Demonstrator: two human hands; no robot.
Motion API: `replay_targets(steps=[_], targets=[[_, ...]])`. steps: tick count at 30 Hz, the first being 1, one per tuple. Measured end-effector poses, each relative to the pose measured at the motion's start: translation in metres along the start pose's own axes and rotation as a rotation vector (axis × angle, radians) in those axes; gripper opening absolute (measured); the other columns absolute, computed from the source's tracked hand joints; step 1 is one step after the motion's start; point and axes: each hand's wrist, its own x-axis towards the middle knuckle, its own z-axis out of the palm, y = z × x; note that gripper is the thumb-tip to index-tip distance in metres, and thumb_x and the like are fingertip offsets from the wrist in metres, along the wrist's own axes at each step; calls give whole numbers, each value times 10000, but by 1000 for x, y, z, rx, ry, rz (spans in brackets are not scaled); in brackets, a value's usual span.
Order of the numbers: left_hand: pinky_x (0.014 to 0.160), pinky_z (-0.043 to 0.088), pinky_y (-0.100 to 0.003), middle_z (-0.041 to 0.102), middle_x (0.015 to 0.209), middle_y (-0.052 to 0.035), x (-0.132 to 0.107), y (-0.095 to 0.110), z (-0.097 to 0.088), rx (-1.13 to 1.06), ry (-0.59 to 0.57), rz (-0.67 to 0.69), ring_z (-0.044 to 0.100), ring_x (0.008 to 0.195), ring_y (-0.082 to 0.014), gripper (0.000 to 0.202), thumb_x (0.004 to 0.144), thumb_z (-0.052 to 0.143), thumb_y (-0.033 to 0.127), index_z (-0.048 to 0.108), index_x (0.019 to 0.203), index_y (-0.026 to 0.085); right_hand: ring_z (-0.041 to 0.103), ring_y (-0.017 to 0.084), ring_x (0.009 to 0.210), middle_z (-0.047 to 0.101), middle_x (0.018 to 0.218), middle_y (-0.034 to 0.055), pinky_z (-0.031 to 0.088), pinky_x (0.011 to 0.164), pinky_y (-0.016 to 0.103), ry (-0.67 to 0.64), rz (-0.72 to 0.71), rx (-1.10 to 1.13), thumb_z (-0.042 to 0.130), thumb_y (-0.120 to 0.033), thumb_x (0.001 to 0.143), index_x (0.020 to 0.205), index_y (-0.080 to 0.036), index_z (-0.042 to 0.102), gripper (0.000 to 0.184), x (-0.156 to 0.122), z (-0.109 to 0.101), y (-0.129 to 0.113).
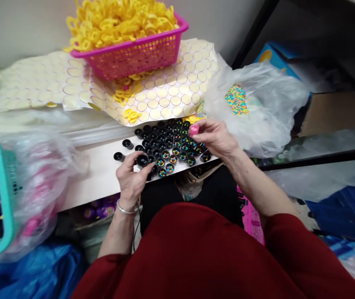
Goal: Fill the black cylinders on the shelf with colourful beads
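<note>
My left hand [130, 179] is closed around a small black cup [142, 160] at the left of a cluster of similar cups. Between the fingertips of my right hand [217, 138], over the cluster's right side, is a small pink piece [193, 131]; its exact kind is not clear. Many cups on the right, such as this filled cup [175, 151], contain coloured beads. Those on the left, like the bare cup [126, 143], look dark inside. All stand on a white tabletop [93, 176].
A pink basket [134, 58] heaped with yellow plastic pieces [121, 23] stands on sheets of round stickers [165, 93]. At right lies a clear bag [267, 104] with coloured beads [236, 99]. A bag of pink pieces [45, 178] and a turquoise basket [7, 199] are at left.
</note>
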Motion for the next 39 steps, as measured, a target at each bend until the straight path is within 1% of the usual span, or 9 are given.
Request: replay_targets(steps=[5, 9, 14, 18, 22, 28, 31, 34, 39], targets=[[787, 531, -302, 714, 895, -14, 10, 13, 13, -17, -89, 42, 657, 824, -160, 330, 644, 808, 276, 707, 945, 190, 520, 102, 668, 612, 733, -10, 435, 643, 263, -268, -98, -248, 728, -261, 721, 774, -156, 675, 129, -2, 57, 0], [785, 526, -307, 723, 888, -9, 13, 13, 23, -22, -136, 57, 648, 817, -162, 344, 631, 805, 265, 723, 958, 200, 488, 144, 776, 593, 803, 25, 396, 734, 307, -363, -417, -784, 585, -174, 840, 788, -155, 681, 111, 4, 66, -3], [817, 519, -331, 732, 897, -15, 15, 11, 33, -63, -138, -3, 653, 840, -184, 366, 584, 800, 242, 732, 941, 197, 426, 205, 842, 590, 903, 83, 324, 683, 331, -473, -601, -1355, 500, -109, 870, 886, -164, 697, 205, 2, 74, -17], [832, 509, -331, 732, 896, -10, 18, 11, 35, -102, -168, -18, 652, 859, -186, 301, 611, 764, 230, 735, 909, 200, 416, 232, 885, 572, 883, 96, 326, 700, 353, -475, -707, -1495, 486, -134, 900, 896, -161, 690, 206, -1, 80, -22], [835, 515, -336, 732, 909, -10, 20, 7, 38, -121, -167, -57, 652, 857, -188, 332, 599, 796, 253, 730, 921, 202, 439, 222, 867, 596, 893, 95, 348, 706, 355, -404, -724, -1381, 488, -133, 901, 873, -165, 696, 213, 5, 74, -14], [781, 520, -311, 707, 885, -14, 26, 1, 35, -220, -163, -20, 638, 840, -173, 369, 562, 865, 303, 727, 890, 205, 543, 138, 753, 639, 797, 4, 429, 715, 297, -135, -436, -745, 680, -165, 790, 822, -177, 717, 51, 37, 19, -5], [806, 509, -311, 675, 913, -23, 25, -4, 15, -229, -85, 67, 622, 900, -176, 367, 566, 880, 315, 723, 881, 211, 549, 101, 704, 671, 771, 6, 431, 707, 278, 220, -175, -634, 719, -60, 699, 816, -135, 718, 138, 57, -38, -10], [771, 495, -305, 646, 918, -25, 14, -20, -16, -120, 14, 41, 598, 857, -161, 376, 597, 867, 332, 718, 921, 213, 551, 97, 710, 692, 755, 86, 384, 714, 313, 603, 100, -1005, 710, -36, 689, 670, -93, 692, 62, 69, -99, -10], [673, 450, -290, 636, 848, -5, -13, -56, -47, 180, 38, -124, 520, 725, -136, 408, 596, 847, 360, 720, 952, 207, 620, 248, 1046, 694, 1025, 296, 350, 796, 411, 562, 539, -1479, 723, 14, 649, 448, -115, 508, 321, 75, -148, 3]])
